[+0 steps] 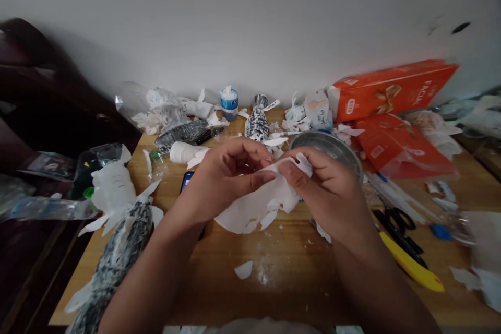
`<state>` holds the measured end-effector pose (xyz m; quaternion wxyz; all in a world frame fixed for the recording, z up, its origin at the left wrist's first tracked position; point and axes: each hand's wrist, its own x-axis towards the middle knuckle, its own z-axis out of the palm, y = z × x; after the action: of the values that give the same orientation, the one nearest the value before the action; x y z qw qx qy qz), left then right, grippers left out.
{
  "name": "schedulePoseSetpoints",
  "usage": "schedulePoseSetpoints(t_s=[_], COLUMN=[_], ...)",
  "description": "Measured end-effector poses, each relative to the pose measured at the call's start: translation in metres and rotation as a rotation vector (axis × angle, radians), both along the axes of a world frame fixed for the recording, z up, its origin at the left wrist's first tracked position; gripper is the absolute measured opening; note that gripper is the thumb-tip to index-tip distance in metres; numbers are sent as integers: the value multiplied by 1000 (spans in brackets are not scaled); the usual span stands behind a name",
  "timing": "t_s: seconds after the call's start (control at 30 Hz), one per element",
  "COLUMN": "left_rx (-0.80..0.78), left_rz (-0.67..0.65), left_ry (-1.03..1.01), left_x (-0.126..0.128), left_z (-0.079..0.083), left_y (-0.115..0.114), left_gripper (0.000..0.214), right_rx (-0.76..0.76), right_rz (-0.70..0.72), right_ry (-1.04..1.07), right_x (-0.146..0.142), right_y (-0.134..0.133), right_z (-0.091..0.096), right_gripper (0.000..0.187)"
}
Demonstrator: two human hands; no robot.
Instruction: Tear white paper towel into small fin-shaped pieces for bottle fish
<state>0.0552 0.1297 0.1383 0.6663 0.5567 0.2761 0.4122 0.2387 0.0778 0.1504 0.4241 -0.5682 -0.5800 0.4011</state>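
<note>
Both hands meet over the middle of the table, pinching a torn white sheet of thin paper or tissue (245,209). My left hand (238,172) grips its upper edge between thumb and fingers. Beside it, my right hand (313,177) presses its thumb on the same sheet, and a folded bit sticks up past the fingers. The sheet hangs down with a ragged lower right edge. A small white scrap (243,270) lies on the wood below. Behind my right hand, a metal bowl (332,143) is partly hidden.
Black-and-white fish-shaped models lie at left (121,250) and at the back (257,120). Black scissors (399,224) and a yellow-handled tool (410,263) sit at right. Orange tissue packs (391,94) lean on the wall. A cut bottle (229,102), paper rolls (188,154) and a phone (187,180) are around.
</note>
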Motion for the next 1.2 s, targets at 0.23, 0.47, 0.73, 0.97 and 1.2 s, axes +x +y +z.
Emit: schedulePoseSetpoints(t_s=[0.23, 0.47, 0.73, 0.97, 1.2], left_rx=[35, -33, -52, -57, -133], left_rz=[57, 282, 294, 263, 250], left_ry=[-43, -183, -232, -333, -381], left_x=[5, 46, 56, 58, 58], left_z=[0, -8, -8, -13, -13], left_y=[-4, -37, -52, -46, -45], left_gripper=[17, 22, 20, 20, 21], right_rx=[-39, -21, 40, -20, -64], right_rz=[-36, 9, 42, 14, -43], right_ry=[105, -25, -162, -92, 42], right_x=[-5, 24, 34, 31, 23], right_y=[-1, -7, -18, -15, -17], right_z=[4, 11, 22, 19, 17], right_gripper=[21, 21, 17, 19, 20])
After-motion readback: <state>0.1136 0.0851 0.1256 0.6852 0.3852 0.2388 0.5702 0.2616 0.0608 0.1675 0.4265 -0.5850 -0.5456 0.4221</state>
